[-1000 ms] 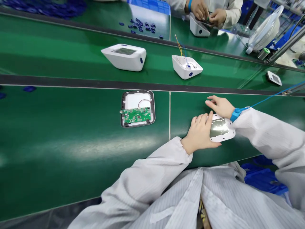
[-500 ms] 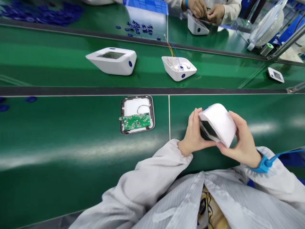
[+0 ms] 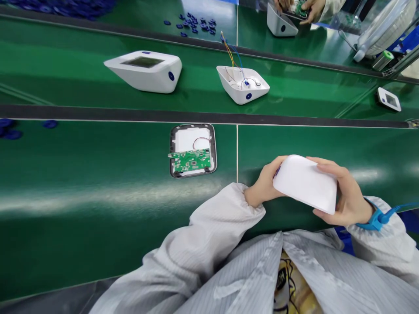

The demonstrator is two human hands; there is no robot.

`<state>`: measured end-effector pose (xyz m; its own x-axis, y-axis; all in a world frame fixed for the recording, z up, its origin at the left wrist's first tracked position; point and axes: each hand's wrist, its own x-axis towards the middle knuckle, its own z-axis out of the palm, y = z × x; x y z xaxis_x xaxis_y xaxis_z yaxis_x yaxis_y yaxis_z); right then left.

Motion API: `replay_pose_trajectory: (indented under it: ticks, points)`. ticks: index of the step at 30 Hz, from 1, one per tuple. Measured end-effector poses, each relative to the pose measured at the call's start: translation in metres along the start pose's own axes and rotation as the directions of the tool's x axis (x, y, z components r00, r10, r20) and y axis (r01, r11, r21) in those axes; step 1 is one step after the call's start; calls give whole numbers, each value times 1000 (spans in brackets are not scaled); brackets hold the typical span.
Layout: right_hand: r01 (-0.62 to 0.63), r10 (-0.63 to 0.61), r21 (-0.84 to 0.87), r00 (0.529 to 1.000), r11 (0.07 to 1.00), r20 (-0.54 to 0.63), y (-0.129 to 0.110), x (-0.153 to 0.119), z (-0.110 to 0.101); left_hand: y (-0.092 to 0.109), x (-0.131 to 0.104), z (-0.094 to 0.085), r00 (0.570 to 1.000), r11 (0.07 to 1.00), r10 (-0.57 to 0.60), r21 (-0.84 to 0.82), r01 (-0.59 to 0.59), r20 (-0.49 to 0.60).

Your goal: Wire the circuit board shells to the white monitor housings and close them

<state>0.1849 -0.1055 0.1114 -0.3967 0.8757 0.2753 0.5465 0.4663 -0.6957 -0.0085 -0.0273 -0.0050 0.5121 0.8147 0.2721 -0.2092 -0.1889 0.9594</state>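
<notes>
A white plastic housing (image 3: 306, 183) is held between my two hands above the green bench, its smooth blank face turned up. My left hand (image 3: 266, 183) grips its left end, by a small blue part at the edge. Around the right end, my right hand (image 3: 348, 194) has its fingers wrapped. Left of my hands, a dark-rimmed white cover (image 3: 212, 150) lies open side up on the bench, with a green circuit board (image 3: 191, 160) and a thin wire in it.
Beyond the dark rail stand a white device with a screen (image 3: 157, 78), an open white shell with wires (image 3: 242, 89) and a small device (image 3: 389, 99). Blue parts (image 3: 11, 133) lie at left. Another person's hands (image 3: 310, 8) work at the top. A blue cord runs from my right wrist.
The housing has been turned in my hands, from its opening showing to its blank face showing. At the top, the other person's hands now hold a green board.
</notes>
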Motion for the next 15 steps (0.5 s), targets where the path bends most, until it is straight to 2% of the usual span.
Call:
replay_pose_trajectory:
  ticks: [3, 8, 11, 15]
  points:
    - [2, -1, -55, 1000, 998, 19, 4, 0, -1, 4, -4, -1, 998, 998, 59, 5, -59, -36]
    - [-31, 13, -176, 995, 984, -101, -1, 4, 4, 12, -9, -2, 969, 968, 223, 140, -207, -110]
    - [-58, 23, -207, 986, 977, -164, -7, 7, 7, 15, -11, -1, 954, 953, 253, 213, -217, -160]
    - [-108, 64, -208, 976, 972, -209, -10, 8, 11, 16, -11, 2, 950, 953, 253, 216, -212, -182]
